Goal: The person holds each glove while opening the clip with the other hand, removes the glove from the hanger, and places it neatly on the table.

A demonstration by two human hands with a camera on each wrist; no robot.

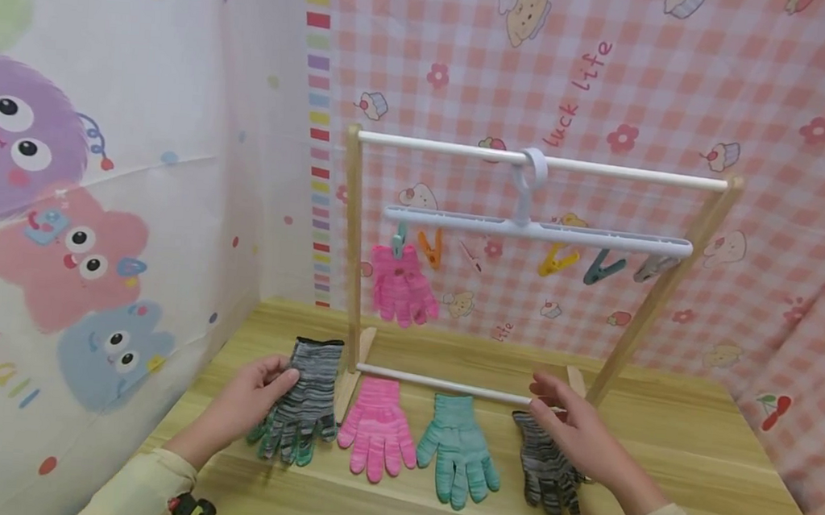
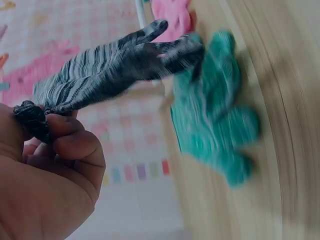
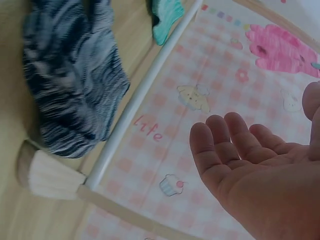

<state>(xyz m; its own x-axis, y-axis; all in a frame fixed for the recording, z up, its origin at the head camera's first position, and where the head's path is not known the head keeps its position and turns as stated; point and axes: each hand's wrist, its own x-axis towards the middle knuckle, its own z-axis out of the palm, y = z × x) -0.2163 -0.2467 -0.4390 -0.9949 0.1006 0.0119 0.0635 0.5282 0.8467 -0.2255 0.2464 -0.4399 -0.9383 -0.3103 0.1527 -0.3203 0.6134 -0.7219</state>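
Note:
My left hand (image 1: 249, 397) pinches the cuff of a grey-and-black striped knit glove (image 1: 315, 383), lifted so its fingers hang down. Beneath it a green glove (image 2: 215, 110) lies on the table, mostly covered in the head view. The fingers of my right hand (image 1: 576, 432) are relaxed and hold nothing, above another dark striped glove (image 1: 541, 466) at the right. Between the hands lie a pink glove (image 1: 379, 429) and a teal glove (image 1: 459, 447). One more pink glove (image 1: 404, 293) hangs from a light green clip (image 1: 397, 247) on the hanger's left end.
A wooden rack with a white top bar (image 1: 436, 146) stands behind the gloves. A pale hanger (image 1: 459, 221) hooks over that bar, carrying several other clips, among them an orange clip (image 1: 429, 249) and a yellow clip (image 1: 559, 261). The rack's lower bar (image 1: 439, 383) runs close behind the gloves.

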